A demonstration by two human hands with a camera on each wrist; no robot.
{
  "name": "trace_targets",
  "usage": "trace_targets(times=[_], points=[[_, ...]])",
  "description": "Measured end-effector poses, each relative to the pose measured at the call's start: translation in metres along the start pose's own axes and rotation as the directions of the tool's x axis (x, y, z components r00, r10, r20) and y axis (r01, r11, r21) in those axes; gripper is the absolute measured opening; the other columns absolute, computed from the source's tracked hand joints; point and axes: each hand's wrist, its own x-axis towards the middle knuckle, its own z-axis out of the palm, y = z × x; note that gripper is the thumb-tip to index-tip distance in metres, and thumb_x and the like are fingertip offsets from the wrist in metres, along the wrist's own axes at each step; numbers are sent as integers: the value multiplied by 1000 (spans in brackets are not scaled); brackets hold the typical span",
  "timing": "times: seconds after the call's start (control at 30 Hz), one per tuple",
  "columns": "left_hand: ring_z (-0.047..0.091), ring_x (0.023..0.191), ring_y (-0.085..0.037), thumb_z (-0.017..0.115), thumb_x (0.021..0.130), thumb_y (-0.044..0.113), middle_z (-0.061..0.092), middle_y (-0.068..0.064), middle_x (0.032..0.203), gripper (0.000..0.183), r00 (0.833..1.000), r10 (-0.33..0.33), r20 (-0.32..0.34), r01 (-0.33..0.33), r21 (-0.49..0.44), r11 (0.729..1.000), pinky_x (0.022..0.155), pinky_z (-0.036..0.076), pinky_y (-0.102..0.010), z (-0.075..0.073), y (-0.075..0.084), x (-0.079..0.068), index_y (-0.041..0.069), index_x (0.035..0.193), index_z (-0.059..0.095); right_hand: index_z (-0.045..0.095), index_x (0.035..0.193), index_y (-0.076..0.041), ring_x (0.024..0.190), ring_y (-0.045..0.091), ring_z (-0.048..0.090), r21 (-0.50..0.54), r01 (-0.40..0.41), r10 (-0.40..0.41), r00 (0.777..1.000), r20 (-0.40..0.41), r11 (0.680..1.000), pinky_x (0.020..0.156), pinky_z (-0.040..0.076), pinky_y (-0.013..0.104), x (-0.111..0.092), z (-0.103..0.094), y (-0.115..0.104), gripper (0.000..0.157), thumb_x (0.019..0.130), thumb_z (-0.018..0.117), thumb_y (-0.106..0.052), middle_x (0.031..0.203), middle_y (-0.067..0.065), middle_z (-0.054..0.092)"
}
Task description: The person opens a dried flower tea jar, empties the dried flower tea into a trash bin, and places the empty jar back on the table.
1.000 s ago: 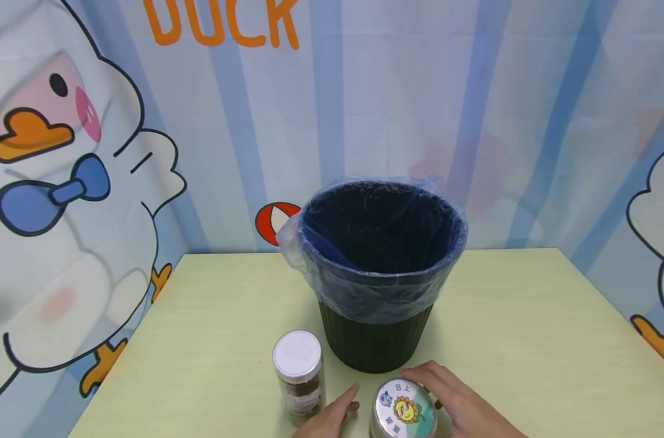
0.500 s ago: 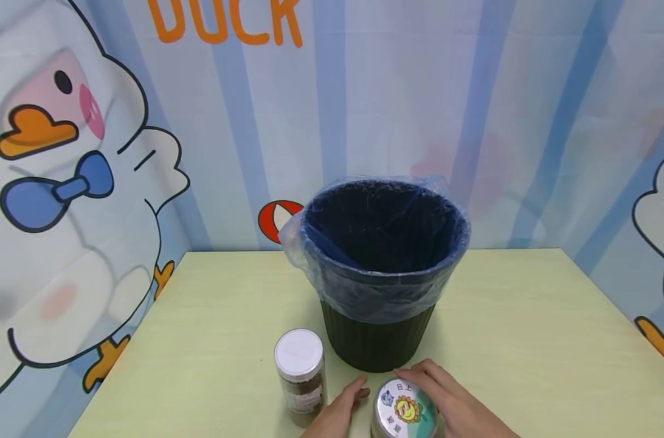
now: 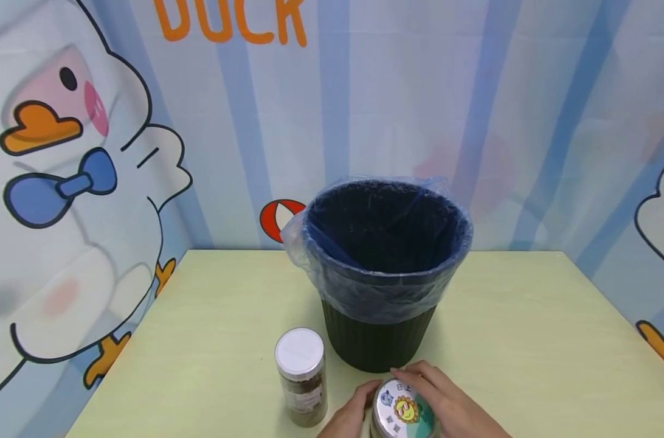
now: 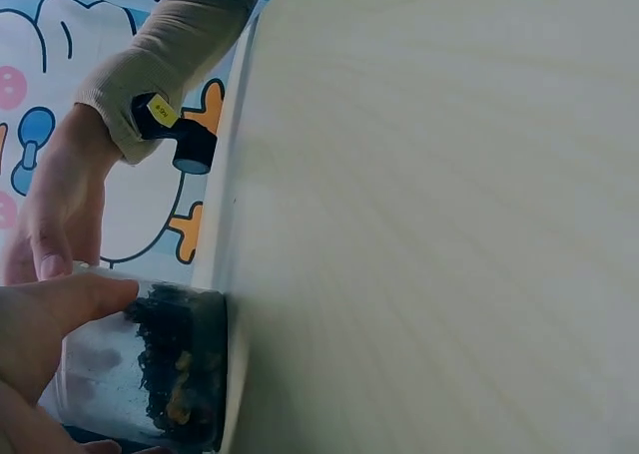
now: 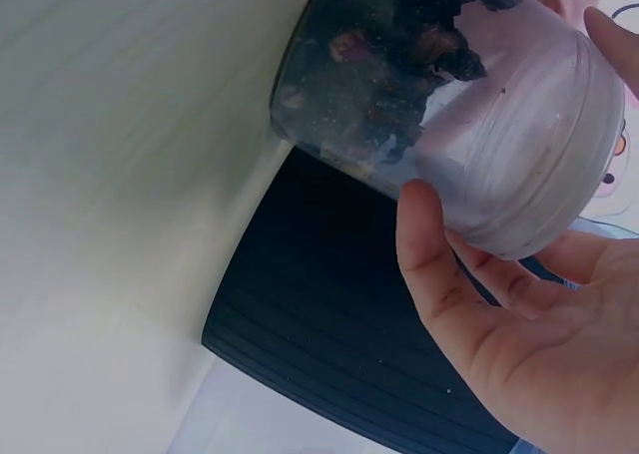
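Together, the left hand [image 3: 349,417] and right hand [image 3: 447,401] grasp 1 upright jar [image 4: 160,369] on the table [image 3: 200,340].
Left fingers wrap its side, right ones its sunflower-printed lid [image 3: 405,410]; just left of them stands a 2nd, white-topped container [image 3: 303,395], and close behind, a black bin [image 3: 378,340] with a blue liner [image 3: 383,301] blocks the way forward, before a duck-printed backdrop [image 3: 387,91].

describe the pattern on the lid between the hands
The lid shows a sunflower on white and green, clearest in head view.
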Motion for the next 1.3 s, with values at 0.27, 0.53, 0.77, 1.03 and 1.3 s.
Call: trace_targets(times=[0.27, 0.53, 0.77, 1.03, 1.3], points=[[44, 129, -7, 84, 80, 38, 45, 4, 146, 91, 999, 40, 24, -39, -59, 998, 107, 38, -34, 1, -7, 3, 23, 152, 30, 53, 139, -3, 106, 9, 50, 24, 23, -23, 1000, -21, 999, 87, 51, 27, 5, 3, -2, 93, 72, 82, -61, 124, -5, 48], [53, 117, -5, 86, 78, 32, 53, 12, 133, 83, 1000, -23, 2, 23, -196, 980, 102, 42, -32, 3, -4, 1, 28, 145, 38, 53, 138, -10, 105, 6, 49, 82, -80, 75, 995, 58, 993, 89, 50, 26, 9, 0, -13, 87, 73, 83, -59, 126, -8, 47], [54, 117, -7, 86, 77, 28, 55, 10, 131, 80, 998, 39, -58, -49, -181, 982, 102, 42, -34, 0, 0, -2, 26, 143, 42, 50, 140, -9, 105, 7, 49, 90, -31, 28, 999, 30, 995, 86, 51, 26, 10, -2, -15, 87, 74, 83, -55, 124, -8, 47], [50, 123, -6, 85, 78, 40, 51, 13, 137, 82, 991, 111, -81, -122, -149, 981, 105, 41, -34, 4, -23, 6, 34, 145, 39, 44, 150, -15, 110, 11, 48, 158, -103, 82, 988, 132, 982, 90, 50, 28, 11, -6, -17, 89, 78, 81, -52, 128, -5, 45], [46, 129, -10, 87, 76, 33, 50, 8, 141, 86, 994, 88, -63, -92, -70, 993, 111, 36, -40, 0, -15, 8, 20, 148, 42, 45, 150, -26, 115, 16, 48, 169, -86, 56, 983, 175, 982, 93, 50, 35, 11, -13, -23, 80, 82, 79, -50, 135, -2, 47]])
